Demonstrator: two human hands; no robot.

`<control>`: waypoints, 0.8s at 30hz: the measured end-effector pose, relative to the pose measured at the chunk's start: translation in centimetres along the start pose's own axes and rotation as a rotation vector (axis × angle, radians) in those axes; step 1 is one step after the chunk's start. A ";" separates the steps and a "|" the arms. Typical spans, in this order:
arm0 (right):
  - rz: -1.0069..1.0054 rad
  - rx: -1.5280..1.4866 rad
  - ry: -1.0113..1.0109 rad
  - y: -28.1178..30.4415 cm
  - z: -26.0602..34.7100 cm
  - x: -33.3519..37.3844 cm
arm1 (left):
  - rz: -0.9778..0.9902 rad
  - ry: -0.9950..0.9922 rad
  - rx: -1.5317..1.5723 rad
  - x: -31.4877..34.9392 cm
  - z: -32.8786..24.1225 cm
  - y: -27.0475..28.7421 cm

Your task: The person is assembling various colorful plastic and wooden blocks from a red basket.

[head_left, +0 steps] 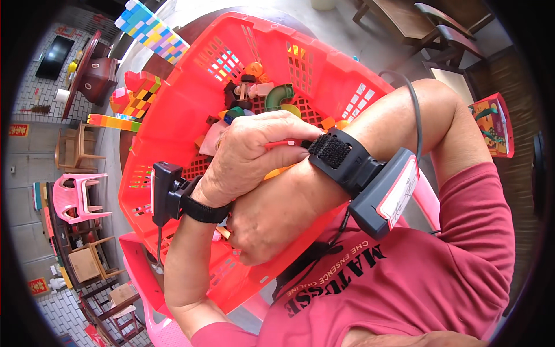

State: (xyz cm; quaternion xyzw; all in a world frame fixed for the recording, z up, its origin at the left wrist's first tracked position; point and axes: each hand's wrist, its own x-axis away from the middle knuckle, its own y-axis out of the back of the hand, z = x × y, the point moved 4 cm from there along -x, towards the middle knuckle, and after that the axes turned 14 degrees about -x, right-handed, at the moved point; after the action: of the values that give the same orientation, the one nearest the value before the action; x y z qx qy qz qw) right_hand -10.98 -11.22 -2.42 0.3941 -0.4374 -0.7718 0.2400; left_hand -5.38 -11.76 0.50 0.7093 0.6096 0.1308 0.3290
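Note:
My left hand (254, 150) reaches across over the basket to my right wrist. Its thumb and forefinger pinch the end of the black wrist strap (330, 151) there. Below it, my right hand (277, 217) is bent down at the wrist with its back toward me; its fingers are hidden. The strap carries a dark grey box (384, 194) with a white label and a cable. Another black strap (205, 209) with a small black device (166, 194) goes round my left wrist. Under both hands stands a red plastic basket (156, 124) with toy pieces inside.
In the basket lie a green curved tube (278, 97) and orange pieces (253, 70). Stacked building bricks (151, 32) and a second brick stack (141, 95) stand beyond its left rim. A pink plastic chair (78, 198) is farther left. A red picture box (492, 125) is at the right.

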 end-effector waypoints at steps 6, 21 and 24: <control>-0.006 0.003 -0.043 0.2 0.1 1.1 | -0.056 -0.100 -0.140 -1.5 -0.7 0.0; -0.026 -0.005 -0.054 0.4 0.4 1.1 | -0.102 0.209 0.318 -2.1 0.3 1.2; -0.028 -0.013 -0.052 0.5 0.5 1.2 | 0.075 0.318 0.421 -1.4 0.9 0.3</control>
State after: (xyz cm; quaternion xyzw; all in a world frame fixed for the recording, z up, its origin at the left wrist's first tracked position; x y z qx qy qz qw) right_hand -12.06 -12.08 -2.27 0.3785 -0.4329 -0.7878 0.2204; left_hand -4.95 -13.37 0.32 0.7547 0.6407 0.1230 0.0690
